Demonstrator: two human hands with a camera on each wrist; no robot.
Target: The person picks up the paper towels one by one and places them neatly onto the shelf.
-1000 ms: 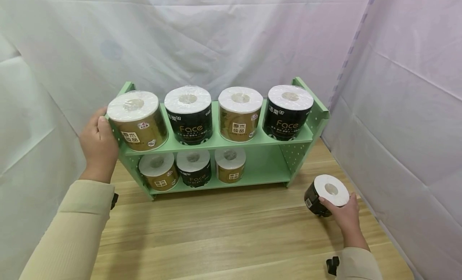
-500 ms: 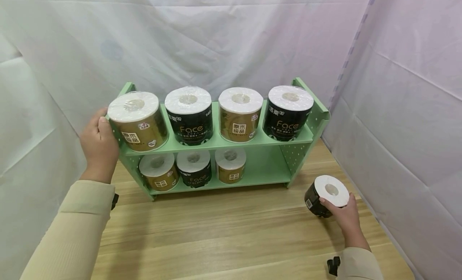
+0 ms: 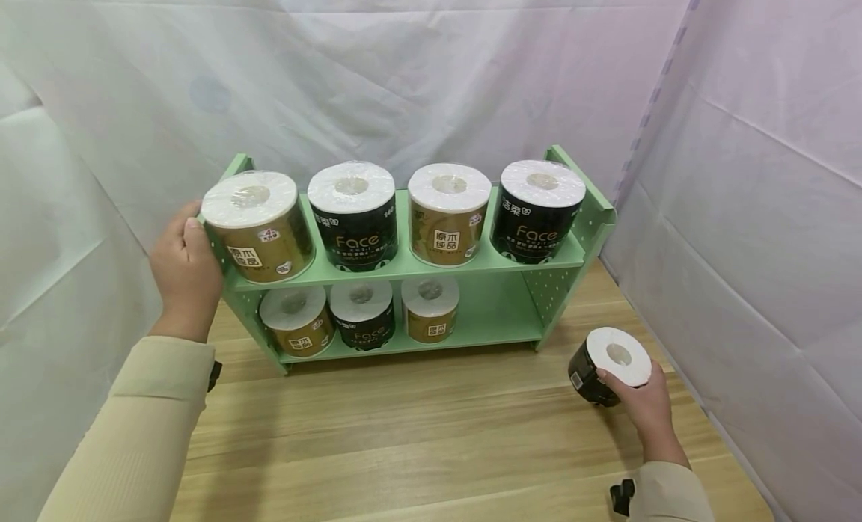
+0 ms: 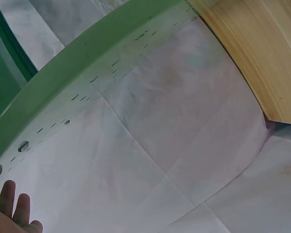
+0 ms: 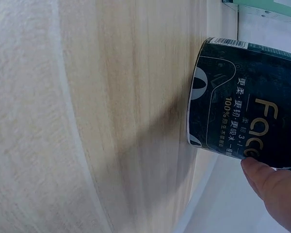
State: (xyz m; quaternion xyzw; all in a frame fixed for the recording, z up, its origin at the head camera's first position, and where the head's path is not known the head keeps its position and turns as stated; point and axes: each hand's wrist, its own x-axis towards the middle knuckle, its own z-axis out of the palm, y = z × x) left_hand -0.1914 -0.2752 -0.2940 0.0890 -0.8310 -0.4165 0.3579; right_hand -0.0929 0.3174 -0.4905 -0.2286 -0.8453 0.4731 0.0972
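At the right of the head view, my right hand (image 3: 643,402) holds a black-wrapped toilet roll (image 3: 616,357), thumb on its near left side and fingers round the right. The right wrist view shows a fingertip against the lettered wrapper (image 5: 247,107), its base close to the wood. My left hand (image 3: 185,271) grips the left side panel of a green two-tier shelf rack (image 3: 404,271), thumb toward its front edge. In the left wrist view, some fingers (image 4: 22,208) lie beside the perforated panel (image 4: 53,97). Several toilet rolls, gold (image 3: 447,226) and black (image 3: 357,230), stand on the upper tier.
The lower tier bears a gold roll (image 3: 296,331), a black one (image 3: 364,324) and another gold one (image 3: 431,320), with bare shelf (image 3: 498,312) to their right. The rack stands on a wooden table (image 3: 404,432). Pale curtains (image 3: 741,208) hang behind and at both sides.
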